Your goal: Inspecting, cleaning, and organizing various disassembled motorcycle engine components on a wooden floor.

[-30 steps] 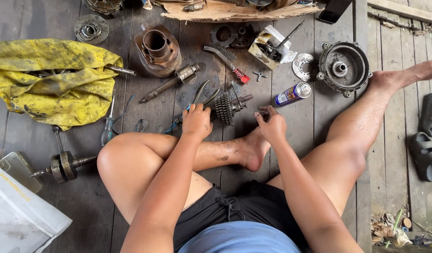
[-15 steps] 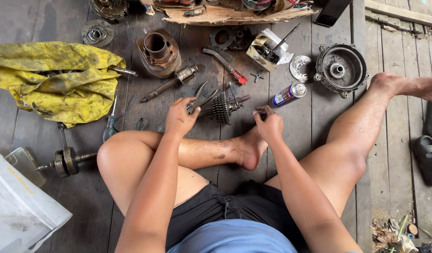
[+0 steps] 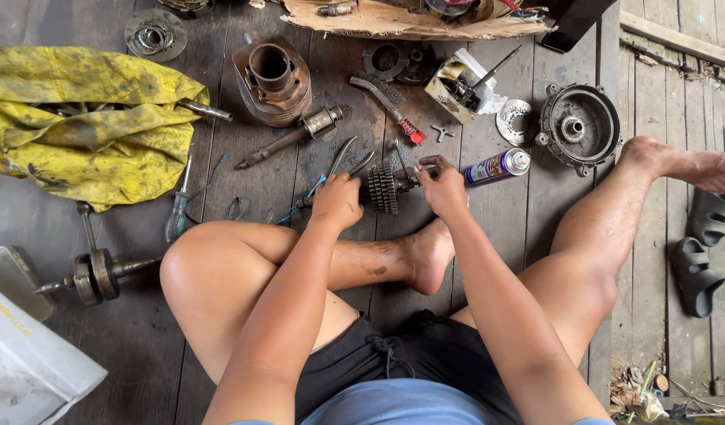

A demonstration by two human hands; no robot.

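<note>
Left hand (image 3: 337, 201) sits on the wooden floor (image 3: 299, 165), its fingers curled down over the handles of the pliers (image 3: 343, 161); how tight they close does not show. The pliers point up toward 12 o'clock from that hand. Right hand (image 3: 443, 187) is at 3 o'clock from the left hand, closed on the thin metal end of the gear stack (image 3: 384, 187). The gear stack lies on its side between the two hands, touching the right one.

Far out at 9 o'clock from the hands lies a crumpled yellow cloth (image 3: 79, 118). Below it, at about 8 o'clock, rests a heavy crank (image 3: 95, 275) with a long rod. A screwdriver (image 3: 178, 212) lies just right of the cloth. At 11 o'clock from the hands stands a rusty engine cylinder (image 3: 273, 79), with a long bolt (image 3: 291, 138) lying below it. A red-handled wire brush (image 3: 390, 106) lies at 12 o'clock. A spray can (image 3: 498, 166) lies just right of the right hand, at 2 o'clock. Past it sits a round metal cover (image 3: 579, 126). Dark sandals (image 3: 701, 244) lie far out at 3 o'clock.
</note>
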